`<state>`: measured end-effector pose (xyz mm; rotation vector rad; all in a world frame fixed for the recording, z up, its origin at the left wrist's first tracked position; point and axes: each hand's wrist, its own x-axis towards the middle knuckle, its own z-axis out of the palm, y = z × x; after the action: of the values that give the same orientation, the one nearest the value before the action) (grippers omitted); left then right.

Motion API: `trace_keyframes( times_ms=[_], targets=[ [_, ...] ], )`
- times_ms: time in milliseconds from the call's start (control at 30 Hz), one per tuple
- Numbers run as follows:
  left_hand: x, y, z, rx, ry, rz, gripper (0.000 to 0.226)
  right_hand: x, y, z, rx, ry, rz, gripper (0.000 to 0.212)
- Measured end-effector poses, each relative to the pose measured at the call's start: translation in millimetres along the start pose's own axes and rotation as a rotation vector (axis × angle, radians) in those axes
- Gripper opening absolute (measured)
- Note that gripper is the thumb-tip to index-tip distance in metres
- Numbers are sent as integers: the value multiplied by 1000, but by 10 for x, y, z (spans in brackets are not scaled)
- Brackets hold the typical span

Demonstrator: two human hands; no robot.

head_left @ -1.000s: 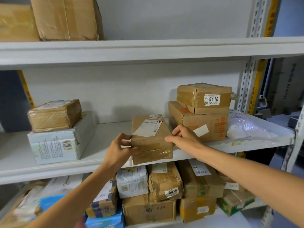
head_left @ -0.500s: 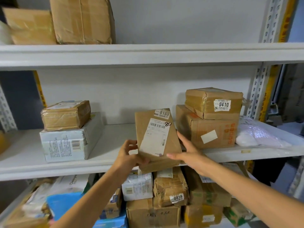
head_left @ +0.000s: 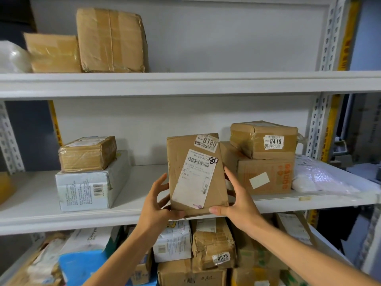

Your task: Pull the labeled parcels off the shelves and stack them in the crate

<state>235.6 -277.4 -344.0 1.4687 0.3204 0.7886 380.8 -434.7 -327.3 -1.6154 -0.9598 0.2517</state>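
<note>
I hold a brown cardboard parcel (head_left: 195, 174) upright in front of the middle shelf (head_left: 132, 218), its face toward me with a white shipping label and a sticker reading 0180. My left hand (head_left: 157, 205) grips its lower left edge and my right hand (head_left: 237, 203) its lower right edge, thumb under the bottom. To the right on the same shelf a small brown parcel marked 0410 (head_left: 266, 139) rests on a larger brown box (head_left: 266, 176). No crate is in view.
On the left of the middle shelf a taped brown box (head_left: 87, 153) lies on a white box (head_left: 90, 186). A white plastic bag (head_left: 327, 178) lies far right. The top shelf (head_left: 185, 81) carries two brown boxes (head_left: 111, 40). Several parcels, one marked 0038 (head_left: 214, 246), crowd the bottom shelf.
The parcel was lying flat on the middle shelf a second ago; both hands have lifted it off and tipped it upright so its labelled face shows. The view has tilted upward.
</note>
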Motion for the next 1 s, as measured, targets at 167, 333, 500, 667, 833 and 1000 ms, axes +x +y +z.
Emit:
trace_keyframes(
  times_ms=[167, 333, 500, 667, 833, 1000],
  targets=[
    [-30, 29, -77, -45, -48, -50, 110, -67, -84, 5, -28, 15, -36, 109],
    [-54, 119, -90, -45, -50, -21, 106, -83, -97, 26, -7, -16, -44, 110],
    [-68, 74, -114, -72, -64, -54, 105, -67, -72, 33, -6, -63, -33, 114],
    [-98, 65, -123, -71, -60, -57, 101, -50, -78, 35, -31, -53, -62, 104],
    [-112, 85, -138, -104, -60, -51, 102, -86, -127, 44, -32, -13, -75, 93],
    [-171, 160, -136, -125, -84, 2, 94, -100, -83, 63, 17, 19, -10, 93]
  ],
)
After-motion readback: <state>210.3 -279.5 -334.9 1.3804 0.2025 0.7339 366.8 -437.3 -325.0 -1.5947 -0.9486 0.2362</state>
